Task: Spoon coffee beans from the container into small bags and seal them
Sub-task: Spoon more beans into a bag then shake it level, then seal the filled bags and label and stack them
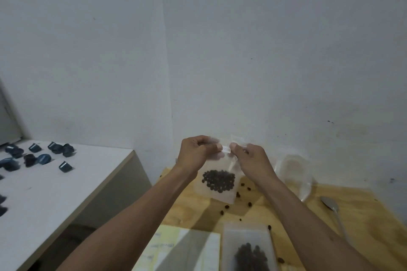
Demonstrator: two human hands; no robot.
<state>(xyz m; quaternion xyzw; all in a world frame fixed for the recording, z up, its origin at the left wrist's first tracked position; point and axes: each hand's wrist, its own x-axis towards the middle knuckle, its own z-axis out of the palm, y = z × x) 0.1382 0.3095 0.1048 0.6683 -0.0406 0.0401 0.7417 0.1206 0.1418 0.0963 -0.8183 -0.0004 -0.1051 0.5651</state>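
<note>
The left hand and right hand pinch the bag top, apparently to seal it; the beans hang low, clear of the strip.

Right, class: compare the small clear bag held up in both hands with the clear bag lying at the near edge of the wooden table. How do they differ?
The held clear plastic bag hangs upright above the wooden table; the lying clear bag rests flat on it. The left hand and right hand pinch the held bag's top edge; nothing touches the lying one. The held bag shows whole; the lying one is cut off by the frame. Both hold dark coffee beans.
</note>
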